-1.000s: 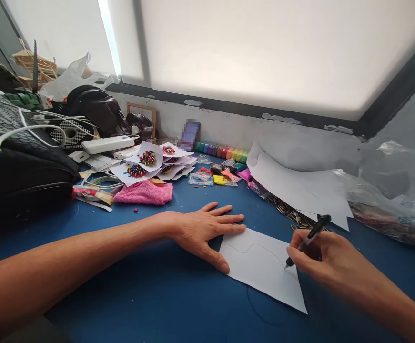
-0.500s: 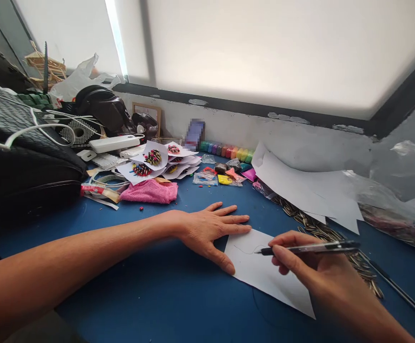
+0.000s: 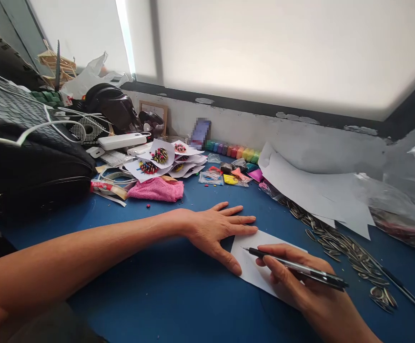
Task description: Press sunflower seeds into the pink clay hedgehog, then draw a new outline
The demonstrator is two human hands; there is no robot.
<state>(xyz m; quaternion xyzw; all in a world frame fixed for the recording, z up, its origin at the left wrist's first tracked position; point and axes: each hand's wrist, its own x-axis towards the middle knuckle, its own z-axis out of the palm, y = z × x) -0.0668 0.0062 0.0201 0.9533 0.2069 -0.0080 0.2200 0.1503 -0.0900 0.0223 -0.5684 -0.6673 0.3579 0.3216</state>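
A small white sheet of paper (image 3: 252,270) lies on the blue tabletop. My left hand (image 3: 216,231) rests flat with fingers spread, its thumb and fingertips over the sheet's left edge. In my right hand (image 3: 307,281) is a black-and-clear pen (image 3: 298,268), gripped between thumb and fingers. The pen's tip is at the upper left of the sheet, near my left hand; I cannot tell whether it touches. My right hand covers much of the sheet's right side, and the curved line drawn there is hidden.
Sunflower seeds (image 3: 339,245) lie scattered to the right, beside a thin metal rod (image 3: 403,288). Larger white sheets (image 3: 307,190) lean behind them. Seed-decorated papers (image 3: 189,164), a pink cloth (image 3: 157,189) and clay packets (image 3: 230,179) sit farther back. A black bag (image 3: 43,176) stands left.
My right hand has brought the pen leftward across the sheet and tilted it, with its rear end lower. My left hand stays on the paper. The whole view has shifted slightly.
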